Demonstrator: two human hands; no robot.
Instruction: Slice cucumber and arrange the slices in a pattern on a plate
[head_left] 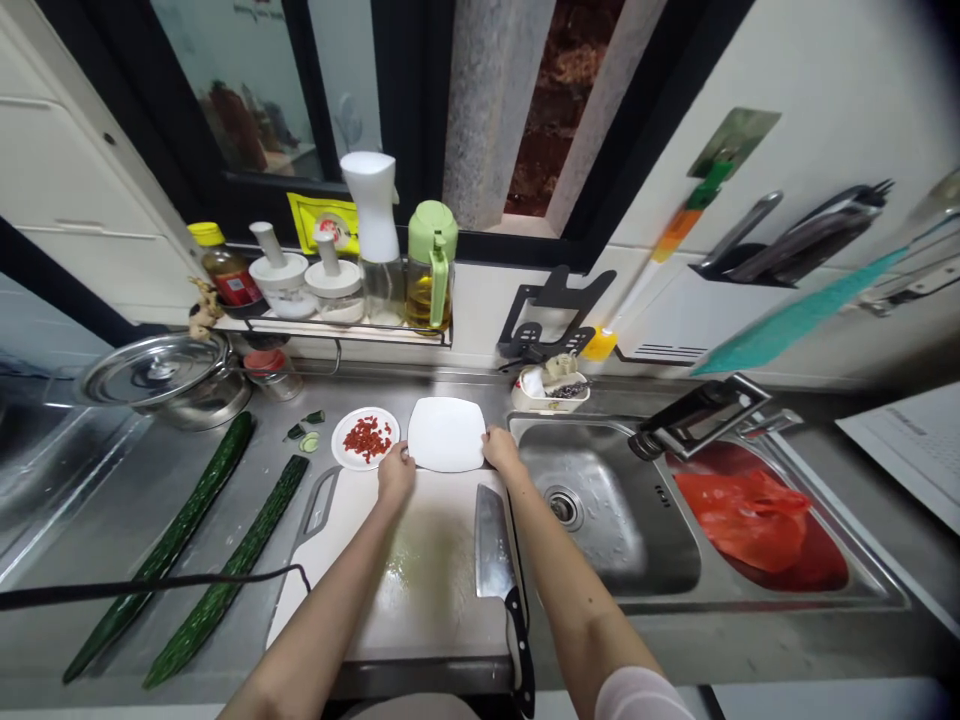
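A white squarish plate point(447, 434) lies at the far edge of the cutting board point(427, 620). My left hand point(397, 474) grips its left side, and my right hand point(501, 449) has its fingers closed on the right side. Just left of it, a round white plate point(342, 447) carries small red berries point(367, 437), close to my left hand. On the board's right side rests a cleaver point(493, 545), its black handle toward me, under my right forearm. Two long cucumbers point(232, 575) lie to the left, with cut cucumber ends point(309, 440) beyond them.
The sink point(622, 530) is on the right, with a black faucet point(690, 415) and a red plastic bag point(750, 515) in its second basin. A lidded steel pot point(169, 385) stands back left. Bottles and jars fill a rack point(352, 335). A dark cord point(187, 580) crosses the cucumbers.
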